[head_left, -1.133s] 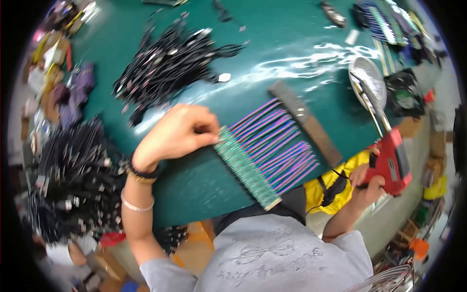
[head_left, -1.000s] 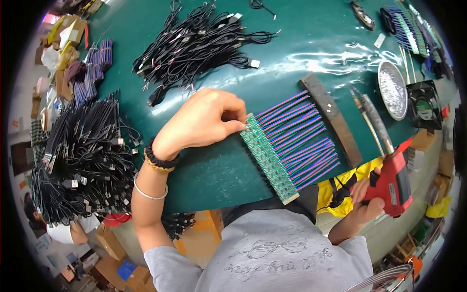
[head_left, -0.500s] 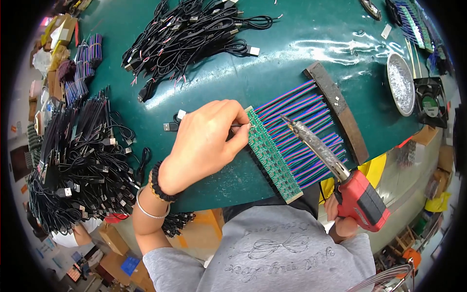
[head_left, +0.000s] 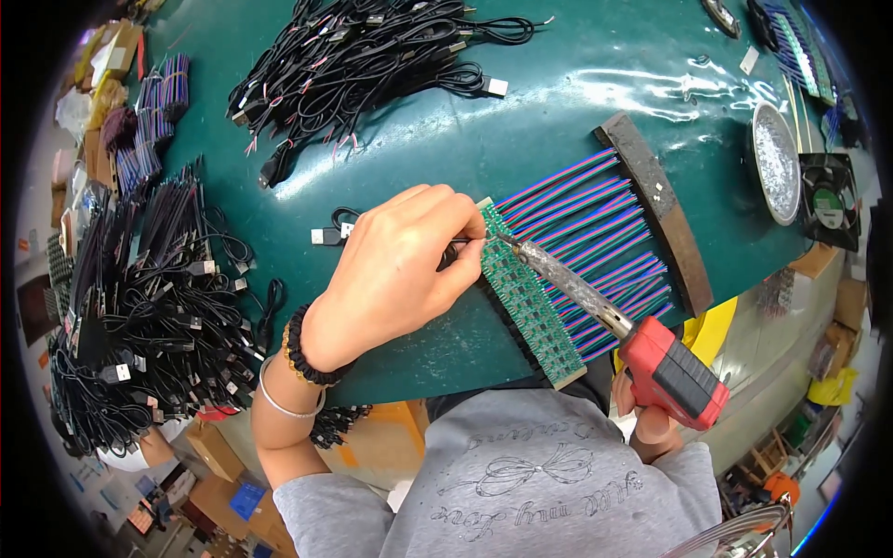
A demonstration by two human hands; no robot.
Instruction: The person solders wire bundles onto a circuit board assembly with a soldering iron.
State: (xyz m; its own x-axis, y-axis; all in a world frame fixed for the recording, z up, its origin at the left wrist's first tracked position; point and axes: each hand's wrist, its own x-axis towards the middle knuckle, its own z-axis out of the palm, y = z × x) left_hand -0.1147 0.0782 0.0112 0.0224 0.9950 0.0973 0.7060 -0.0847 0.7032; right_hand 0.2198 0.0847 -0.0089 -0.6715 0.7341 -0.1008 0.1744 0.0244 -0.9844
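Note:
My left hand (head_left: 400, 265) rests on the green table and pinches a thin black cable end against the top of a long green circuit board strip (head_left: 528, 298). Rows of purple, blue and red wires (head_left: 595, 242) run from the strip to a rusty metal bar (head_left: 659, 223) lying on them. My right hand (head_left: 644, 417) grips a red soldering iron (head_left: 605, 316). Its metal tip touches the board's upper end, right beside my left fingertips.
A pile of black cables with plugs (head_left: 353, 56) lies at the back of the table, a bigger heap (head_left: 139, 307) at the left. A round metal dish (head_left: 777, 158) and a small black fan (head_left: 828, 200) sit at the right edge.
The soldering iron has come in from the right and its tip has moved up the strip to my left fingertips. My left hand has stayed on the board's upper end.

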